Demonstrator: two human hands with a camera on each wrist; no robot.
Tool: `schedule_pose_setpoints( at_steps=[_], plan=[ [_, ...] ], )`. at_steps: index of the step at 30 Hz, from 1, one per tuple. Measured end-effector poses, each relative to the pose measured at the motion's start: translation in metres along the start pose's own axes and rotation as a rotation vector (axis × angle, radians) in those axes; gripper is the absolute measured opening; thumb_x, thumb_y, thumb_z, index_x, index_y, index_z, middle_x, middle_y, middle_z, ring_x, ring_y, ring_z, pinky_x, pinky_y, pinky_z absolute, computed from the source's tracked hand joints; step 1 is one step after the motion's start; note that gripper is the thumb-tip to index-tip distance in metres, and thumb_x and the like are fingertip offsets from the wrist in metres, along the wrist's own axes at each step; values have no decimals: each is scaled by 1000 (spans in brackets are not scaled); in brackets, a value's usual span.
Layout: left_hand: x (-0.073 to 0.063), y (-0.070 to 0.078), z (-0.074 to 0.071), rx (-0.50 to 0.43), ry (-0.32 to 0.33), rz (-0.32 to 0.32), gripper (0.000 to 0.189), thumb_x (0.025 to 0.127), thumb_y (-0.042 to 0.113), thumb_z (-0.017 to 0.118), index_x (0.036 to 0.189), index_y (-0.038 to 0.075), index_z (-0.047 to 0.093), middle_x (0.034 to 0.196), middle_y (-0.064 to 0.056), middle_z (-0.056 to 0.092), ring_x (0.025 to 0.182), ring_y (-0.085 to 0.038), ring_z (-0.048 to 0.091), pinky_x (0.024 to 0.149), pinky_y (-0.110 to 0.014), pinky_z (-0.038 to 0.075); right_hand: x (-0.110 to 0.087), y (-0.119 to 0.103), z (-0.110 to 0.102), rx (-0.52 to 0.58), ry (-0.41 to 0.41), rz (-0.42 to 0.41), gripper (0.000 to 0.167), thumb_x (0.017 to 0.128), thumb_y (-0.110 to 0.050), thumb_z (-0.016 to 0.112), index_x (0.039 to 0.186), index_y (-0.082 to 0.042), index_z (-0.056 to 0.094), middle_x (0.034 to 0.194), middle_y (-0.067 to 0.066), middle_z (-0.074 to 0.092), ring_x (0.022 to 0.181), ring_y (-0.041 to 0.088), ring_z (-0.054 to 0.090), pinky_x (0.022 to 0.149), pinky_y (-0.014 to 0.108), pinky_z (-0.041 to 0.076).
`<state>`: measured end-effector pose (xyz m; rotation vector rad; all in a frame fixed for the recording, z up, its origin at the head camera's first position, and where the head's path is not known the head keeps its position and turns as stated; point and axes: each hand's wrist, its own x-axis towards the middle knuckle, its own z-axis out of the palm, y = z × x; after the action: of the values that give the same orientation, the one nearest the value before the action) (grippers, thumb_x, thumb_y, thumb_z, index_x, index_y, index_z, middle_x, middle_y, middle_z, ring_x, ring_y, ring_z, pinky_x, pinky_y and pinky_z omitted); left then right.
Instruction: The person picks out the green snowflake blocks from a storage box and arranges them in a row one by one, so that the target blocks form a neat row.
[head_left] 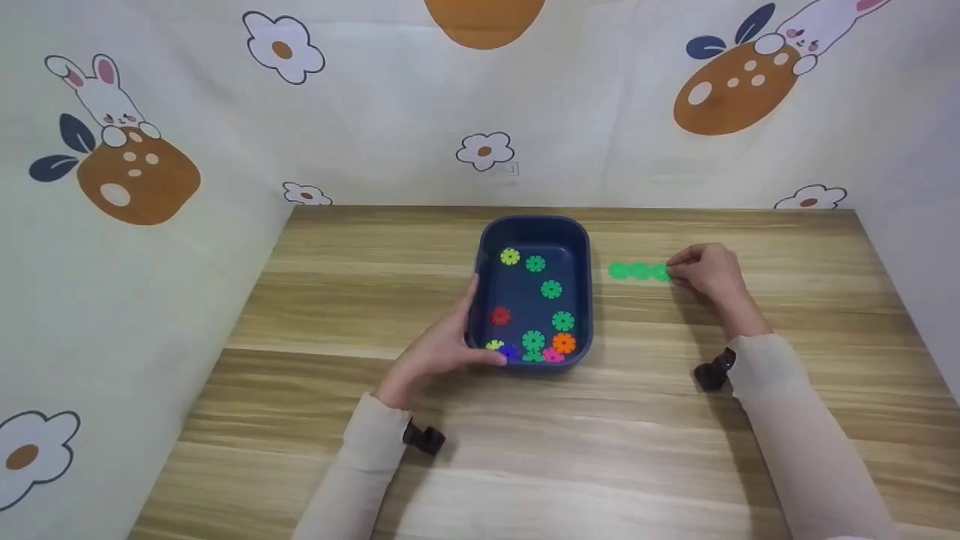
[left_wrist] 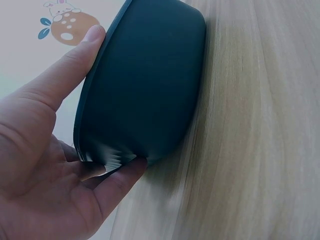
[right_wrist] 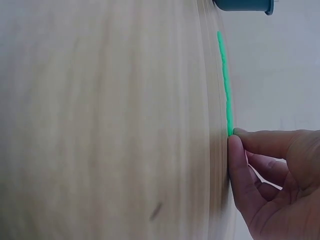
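Note:
A dark blue plastic tub (head_left: 532,231) stands on the table, holding loose notched discs in green, yellow, red, orange, pink and blue. My left hand (head_left: 441,341) grips its near left corner; in the left wrist view the thumb (left_wrist: 75,65) lies along the rim and the other fingers touch the wall. Right of the tub, a row of joined green snowflake discs (head_left: 637,271) lies flat on the wood. My right hand (head_left: 709,274) pinches the right end of that row between thumb and finger. From the right wrist view the row (right_wrist: 224,80) appears edge-on as a thin green strip.
The wood-grain table (head_left: 555,450) extends around the tub and both forearms. A printed cloth (head_left: 390,112) with rabbits and flowers hangs behind the table's back edge and along the sides. Black wrist cameras (head_left: 424,437) are strapped at both cuffs.

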<state>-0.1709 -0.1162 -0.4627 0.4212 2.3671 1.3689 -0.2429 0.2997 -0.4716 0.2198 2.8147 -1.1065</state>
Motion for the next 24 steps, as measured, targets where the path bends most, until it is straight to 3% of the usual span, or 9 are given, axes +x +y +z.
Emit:
schedule_pose_setpoints(
  at_steps=[4,11,20,24],
  plan=[
    [0,0,0,-12,-3,-9,130,73,26,90,161,28,-4,170,-4,6,154,-25,18,127,-46,16,0,-1,0,10,-9,10,22,91,-13,69,105,4,72,110,25,70,79,9,55,65,15,43],
    [-1,1,0,-19,-13,-20,128,74,26,89,161,30,-5,170,-3,7,153,-25,20,127,-47,17,1,-1,1,11,0,-1,23,91,-12,68,106,6,72,113,27,69,97,26,57,80,26,42],
    [0,-1,-1,-15,-9,16,131,71,27,91,161,27,-5,170,-5,8,152,-25,22,126,-46,19,1,0,2,45,-14,14,25,92,-13,67,108,6,71,117,27,67,100,24,57,81,23,42],
    [0,-1,0,-14,-10,17,133,71,27,92,161,27,-6,170,-6,7,153,-25,21,126,-45,18,-1,2,2,68,-12,25,27,93,-16,67,109,5,70,113,23,69,88,12,58,72,14,44]
  ],
)
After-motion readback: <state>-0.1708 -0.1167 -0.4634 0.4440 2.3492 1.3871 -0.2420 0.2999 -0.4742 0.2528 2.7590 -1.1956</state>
